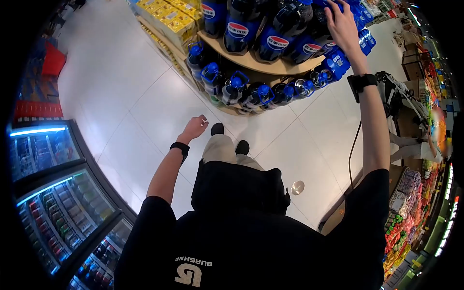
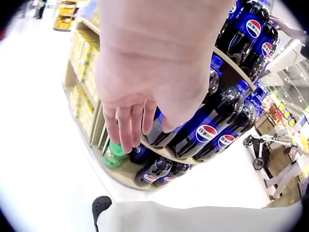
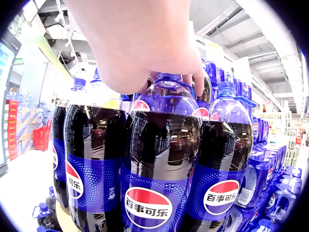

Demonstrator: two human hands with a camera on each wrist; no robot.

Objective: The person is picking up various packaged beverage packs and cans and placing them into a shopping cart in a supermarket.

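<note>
My right hand (image 1: pixel 344 28) reaches over the upper shelf to a large cola bottle (image 3: pixel 161 159) with a blue label. In the right wrist view the fingers (image 3: pixel 197 79) bend down around its blue cap (image 3: pixel 170 76), and the palm partly hides the bottle's top. The bottle stands upright among similar cola bottles (image 3: pixel 224 159). My left hand (image 1: pixel 195 126) hangs low in front of the display, with nothing in it. In the left wrist view its fingers (image 2: pixel 124 126) hang loosely downward, overlapping the lower bottles.
A curved wooden shelf (image 1: pixel 270 67) bears cola bottles above another row (image 1: pixel 234 87). Yellow cartons (image 1: pixel 169 21) stand on its left. Glass-door coolers (image 1: pixel 63 208) line the far left. A stroller (image 1: pixel 406 96) and another person (image 1: pixel 425 150) are at the right.
</note>
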